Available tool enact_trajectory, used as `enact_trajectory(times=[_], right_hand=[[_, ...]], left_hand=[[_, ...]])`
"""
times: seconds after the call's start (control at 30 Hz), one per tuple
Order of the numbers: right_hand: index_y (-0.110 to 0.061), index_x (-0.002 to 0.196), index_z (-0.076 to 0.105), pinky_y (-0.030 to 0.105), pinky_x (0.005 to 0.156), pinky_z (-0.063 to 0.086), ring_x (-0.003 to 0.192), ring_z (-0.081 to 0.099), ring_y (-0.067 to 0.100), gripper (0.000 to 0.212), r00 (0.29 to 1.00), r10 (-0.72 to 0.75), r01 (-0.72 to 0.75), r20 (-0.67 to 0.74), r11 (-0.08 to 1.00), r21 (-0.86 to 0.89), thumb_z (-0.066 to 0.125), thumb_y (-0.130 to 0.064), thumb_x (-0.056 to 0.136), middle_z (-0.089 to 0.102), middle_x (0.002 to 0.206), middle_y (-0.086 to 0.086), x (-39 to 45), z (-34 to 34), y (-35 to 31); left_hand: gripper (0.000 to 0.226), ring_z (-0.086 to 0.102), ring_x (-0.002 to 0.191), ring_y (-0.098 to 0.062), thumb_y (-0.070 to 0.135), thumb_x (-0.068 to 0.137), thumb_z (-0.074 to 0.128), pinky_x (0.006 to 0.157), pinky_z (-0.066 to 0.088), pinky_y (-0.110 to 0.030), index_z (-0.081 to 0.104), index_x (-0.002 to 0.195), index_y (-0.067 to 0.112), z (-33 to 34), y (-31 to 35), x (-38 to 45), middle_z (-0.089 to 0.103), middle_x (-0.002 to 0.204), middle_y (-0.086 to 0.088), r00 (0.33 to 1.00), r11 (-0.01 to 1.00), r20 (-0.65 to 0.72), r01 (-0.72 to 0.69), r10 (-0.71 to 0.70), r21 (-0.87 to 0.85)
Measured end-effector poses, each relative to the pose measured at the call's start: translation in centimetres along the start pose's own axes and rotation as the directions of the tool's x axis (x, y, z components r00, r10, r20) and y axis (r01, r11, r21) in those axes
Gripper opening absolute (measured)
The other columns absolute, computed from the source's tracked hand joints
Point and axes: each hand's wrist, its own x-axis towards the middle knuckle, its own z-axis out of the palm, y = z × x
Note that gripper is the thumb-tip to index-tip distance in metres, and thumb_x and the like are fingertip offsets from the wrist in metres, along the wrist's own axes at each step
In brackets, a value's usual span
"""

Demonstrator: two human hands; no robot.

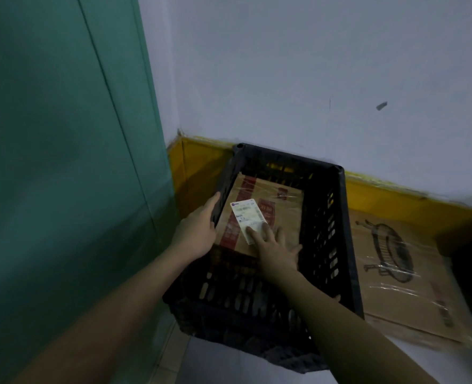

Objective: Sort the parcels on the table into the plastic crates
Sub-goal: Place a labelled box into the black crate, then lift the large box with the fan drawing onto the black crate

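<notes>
The right hand point(273, 245) lies flat with its fingers spread on the top face of the brown cardboard parcel with red printed bands and a white shipping label point(259, 214), pressing rather than clasping it, fingertips on the label's near edge. The left hand point(198, 231) wraps the left rim of the black perforated plastic crate point(345, 245), thumb inside, steadying it. The parcel already sits inside the crate toward its far end, its long axis running along the crate's length away from the person. The right hand is directly upon it, so any final seating push seems its job. A flattened printed cardboard sheet point(401, 261) lies beside the crate on the right.
</notes>
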Motion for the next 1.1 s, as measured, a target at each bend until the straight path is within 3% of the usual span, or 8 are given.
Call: enact_trajectory(times=[0.13,0.27,0.37,0.5,0.6,0.7,0.83,1.1], right_hand=[[-0.049,0.153,-0.008,0.081,0.105,0.012,0.150,-0.008,0.039,0.099,1.000,-0.014,0.014,0.001,1.000,0.019,0.067,-0.029,0.091,-0.012,0.166,0.001,-0.1,-0.3,0.3],[-0.049,0.153,-0.003,0.080,0.106,0.010,0.150,-0.010,0.039,0.099,0.991,-0.049,0.036,0.127,0.994,0.103,0.070,-0.046,0.087,-0.013,0.166,-0.001,0.0,-1.8,0.7],[-0.037,0.158,0.008,0.057,0.117,0.023,0.150,0.014,0.036,0.089,0.979,-0.084,0.046,0.185,0.978,0.201,0.066,-0.045,0.091,0.005,0.167,0.006,-0.4,-5.6,2.0],[-0.017,0.149,0.043,0.037,0.099,0.044,0.128,0.051,0.031,0.045,0.988,-0.114,0.140,-0.101,0.940,0.312,0.045,-0.029,0.105,0.050,0.148,0.010,-3.4,-10.8,3.2],[-0.015,0.131,0.061,0.037,0.091,0.049,0.115,0.059,0.027,0.034,0.955,-0.039,0.144,-0.294,0.928,0.344,0.043,-0.027,0.105,0.063,0.132,0.008,-6.2,-13.1,4.6],[-0.017,0.127,0.062,0.036,0.086,0.052,0.106,0.062,0.023,0.033,0.945,0.021,0.106,-0.325,0.924,0.367,0.045,-0.033,0.104,0.066,0.123,0.004,-8.9,-15.1,6.6],[-0.017,0.127,0.061,0.039,0.087,0.052,0.102,0.062,0.027,0.035,0.938,0.045,0.089,-0.343,0.926,0.367,0.041,-0.037,0.105,0.066,0.122,0.008,-11.4,-17.2,10.0],[-0.014,0.140,0.052,0.043,0.098,0.046,0.120,0.055,0.031,0.052,0.942,0.093,0.026,-0.324,0.938,0.346,0.035,-0.049,0.105,0.056,0.140,0.013,-14.9,-18.5,18.0]], left_hand=[[0.071,0.061,0.103,-0.028,0.011,0.100,0.045,0.077,0.049,-0.035,0.014,0.156,0.041,0.2,-0.1,0.1,0.052,0.143,-0.005,1.000,0.998,-0.008,0.005,-0.006,-0.059],[0.070,0.059,0.106,-0.028,0.014,0.100,0.043,0.084,0.053,-0.043,0.010,0.155,0.042,0.1,-0.1,0.1,0.049,0.144,-0.008,0.999,0.997,0.034,-0.010,0.013,-0.080],[0.067,0.057,0.111,-0.034,0.026,0.103,0.037,0.085,0.049,-0.041,-0.001,0.155,0.044,-0.5,0.5,-0.1,0.037,0.150,-0.017,0.992,0.999,0.118,0.049,-0.051,0.023],[0.060,0.024,0.144,-0.036,0.051,0.104,0.023,0.110,0.029,-0.054,0.002,0.158,0.035,-2.8,2.8,-0.3,0.016,0.161,-0.011,0.992,0.934,0.112,0.020,-0.065,0.358],[0.056,0.038,0.135,-0.032,0.056,0.102,0.020,0.105,0.035,-0.052,0.037,0.149,0.029,-4.5,5.6,0.5,0.038,0.150,-0.009,0.999,0.940,0.036,-0.048,0.038,0.339],[0.061,0.050,0.125,-0.032,0.063,0.099,0.018,0.101,0.042,-0.051,0.048,0.141,0.029,-5.9,9.5,1.3,0.051,0.142,-0.007,0.989,0.950,0.105,-0.133,0.107,0.282],[0.064,0.048,0.129,-0.031,0.066,0.099,0.020,0.102,0.043,-0.050,0.045,0.144,0.029,-6.6,14.2,1.3,0.046,0.149,-0.006,0.970,0.932,0.092,-0.242,0.226,0.269],[0.063,0.053,0.122,-0.032,0.063,0.100,0.017,0.104,0.040,-0.056,0.057,0.133,0.027,-3.5,21.9,-1.1,0.056,0.138,-0.006,0.927,0.908,0.070,-0.375,0.368,0.187]])
